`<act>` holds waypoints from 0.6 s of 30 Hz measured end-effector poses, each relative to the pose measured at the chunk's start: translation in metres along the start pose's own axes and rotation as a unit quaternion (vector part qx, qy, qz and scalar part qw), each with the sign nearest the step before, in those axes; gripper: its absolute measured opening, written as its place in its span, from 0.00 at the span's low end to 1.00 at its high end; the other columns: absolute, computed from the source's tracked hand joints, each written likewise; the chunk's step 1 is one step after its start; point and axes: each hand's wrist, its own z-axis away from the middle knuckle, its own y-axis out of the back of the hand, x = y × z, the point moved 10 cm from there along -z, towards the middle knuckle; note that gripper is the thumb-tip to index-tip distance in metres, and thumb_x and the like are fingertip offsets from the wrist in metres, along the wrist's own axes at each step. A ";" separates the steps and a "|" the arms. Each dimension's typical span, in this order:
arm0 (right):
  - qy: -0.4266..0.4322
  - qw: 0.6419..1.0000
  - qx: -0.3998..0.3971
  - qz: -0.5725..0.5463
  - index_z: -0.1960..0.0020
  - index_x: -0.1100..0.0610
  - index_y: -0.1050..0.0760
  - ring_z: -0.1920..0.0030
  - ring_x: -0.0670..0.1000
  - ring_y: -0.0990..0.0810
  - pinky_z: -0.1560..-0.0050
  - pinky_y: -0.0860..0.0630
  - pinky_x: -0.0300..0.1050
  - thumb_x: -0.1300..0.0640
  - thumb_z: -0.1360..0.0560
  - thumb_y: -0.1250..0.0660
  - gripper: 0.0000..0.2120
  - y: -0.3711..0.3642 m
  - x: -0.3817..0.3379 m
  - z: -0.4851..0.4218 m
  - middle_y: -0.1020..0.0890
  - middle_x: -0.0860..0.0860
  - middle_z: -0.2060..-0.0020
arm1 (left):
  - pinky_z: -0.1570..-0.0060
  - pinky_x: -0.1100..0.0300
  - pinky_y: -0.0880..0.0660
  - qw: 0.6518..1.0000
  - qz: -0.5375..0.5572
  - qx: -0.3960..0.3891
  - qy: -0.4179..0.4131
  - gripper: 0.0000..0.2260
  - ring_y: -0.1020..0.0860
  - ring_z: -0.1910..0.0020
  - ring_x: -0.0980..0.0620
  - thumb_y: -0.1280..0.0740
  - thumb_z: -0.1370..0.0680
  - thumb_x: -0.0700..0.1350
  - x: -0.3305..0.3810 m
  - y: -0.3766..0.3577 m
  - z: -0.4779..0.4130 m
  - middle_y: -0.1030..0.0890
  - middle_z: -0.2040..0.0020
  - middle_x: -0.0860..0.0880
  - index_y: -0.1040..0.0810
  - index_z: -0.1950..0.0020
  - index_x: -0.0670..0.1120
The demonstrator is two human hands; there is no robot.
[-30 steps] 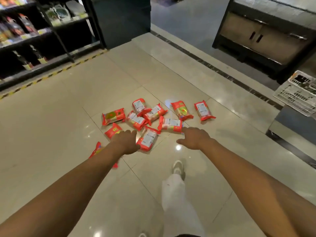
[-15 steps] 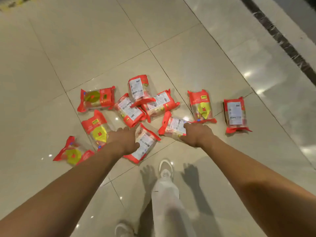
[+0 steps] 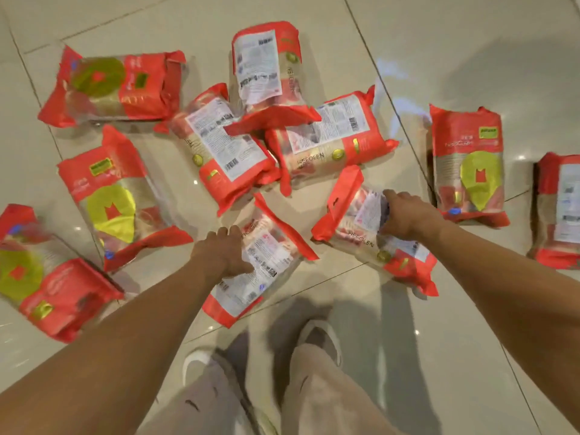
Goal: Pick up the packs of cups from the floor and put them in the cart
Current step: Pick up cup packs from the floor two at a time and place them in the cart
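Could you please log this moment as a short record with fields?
setting: tiled floor
packs in view: ten, red, all on the floor
left hand: on the near middle pack
right hand: gripping the pack beside it
stacking: top pack overlaps two below
cart: not in view

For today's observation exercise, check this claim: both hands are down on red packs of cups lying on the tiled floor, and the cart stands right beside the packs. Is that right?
One detail is wrong: the head view shows no cart at all. The rest holds: the left hand is on one pack, the right hand on a neighbouring pack, both lying on the tiled floor.
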 end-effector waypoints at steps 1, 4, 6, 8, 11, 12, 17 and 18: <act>-0.003 1.000 -0.011 -0.008 0.26 0.55 0.36 0.37 0.64 0.23 0.39 0.23 0.56 0.50 0.35 0.21 0.42 -0.007 0.003 -0.017 0.24 0.61 0.37 | 0.36 0.44 0.26 1.000 0.025 -0.008 -0.003 0.46 0.29 0.30 0.39 0.25 0.29 0.60 -0.004 -0.009 -0.015 0.31 0.27 0.42 0.44 0.20 0.45; 0.011 0.998 -0.024 -0.052 0.31 0.54 0.32 0.43 0.61 0.20 0.42 0.19 0.55 0.48 0.42 0.24 0.41 -0.022 0.008 -0.060 0.20 0.59 0.42 | 0.39 0.45 0.24 0.992 0.124 -0.028 -0.027 0.50 0.25 0.35 0.40 0.21 0.33 0.57 -0.008 -0.021 -0.048 0.30 0.29 0.41 0.44 0.20 0.45; 0.028 0.998 -0.035 -0.047 0.36 0.53 0.28 0.49 0.58 0.17 0.47 0.17 0.53 0.44 0.46 0.24 0.40 -0.026 0.004 -0.077 0.18 0.55 0.49 | 0.46 0.51 0.24 0.986 0.156 -0.031 -0.041 0.45 0.25 0.42 0.44 0.21 0.34 0.54 -0.010 -0.019 -0.060 0.26 0.32 0.42 0.40 0.24 0.43; 0.034 0.995 -0.076 -0.050 0.49 0.56 0.21 0.60 0.54 0.16 0.59 0.17 0.47 0.48 0.47 0.23 0.28 -0.034 0.000 -0.081 0.16 0.51 0.61 | 0.47 0.53 0.24 0.983 0.176 -0.030 -0.047 0.42 0.25 0.44 0.46 0.21 0.34 0.54 -0.010 -0.018 -0.060 0.24 0.35 0.44 0.36 0.27 0.43; 0.035 0.992 -0.088 -0.084 0.56 0.55 0.23 0.64 0.52 0.17 0.65 0.20 0.44 0.51 0.49 0.22 0.23 -0.039 -0.002 -0.063 0.16 0.50 0.65 | 0.43 0.49 0.22 0.974 0.222 -0.015 -0.038 0.41 0.21 0.44 0.45 0.22 0.39 0.58 -0.017 -0.019 -0.035 0.20 0.38 0.46 0.31 0.30 0.45; 0.039 0.991 -0.083 -0.100 0.54 0.55 0.24 0.63 0.53 0.16 0.65 0.20 0.45 0.49 0.50 0.22 0.27 -0.039 -0.002 -0.054 0.16 0.51 0.63 | 0.44 0.49 0.22 0.970 0.239 -0.009 -0.028 0.42 0.20 0.44 0.45 0.24 0.40 0.59 -0.023 -0.019 -0.020 0.19 0.40 0.46 0.30 0.31 0.46; 0.087 0.964 -0.073 -0.241 0.56 0.60 0.17 0.57 0.57 0.13 0.51 0.16 0.57 0.51 0.51 0.24 0.25 0.017 -0.029 0.045 0.12 0.56 0.61 | 0.43 0.49 0.22 0.942 0.335 0.011 0.023 0.37 0.18 0.47 0.47 0.24 0.42 0.60 -0.060 0.018 0.099 0.16 0.45 0.49 0.27 0.37 0.48; 0.096 0.958 -0.076 -0.258 0.56 0.61 0.16 0.56 0.57 0.13 0.49 0.17 0.59 0.52 0.51 0.24 0.25 0.034 -0.036 0.072 0.12 0.59 0.59 | 0.43 0.49 0.21 0.933 0.357 0.019 0.035 0.39 0.17 0.48 0.47 0.23 0.44 0.60 -0.070 0.033 0.130 0.16 0.46 0.50 0.27 0.36 0.48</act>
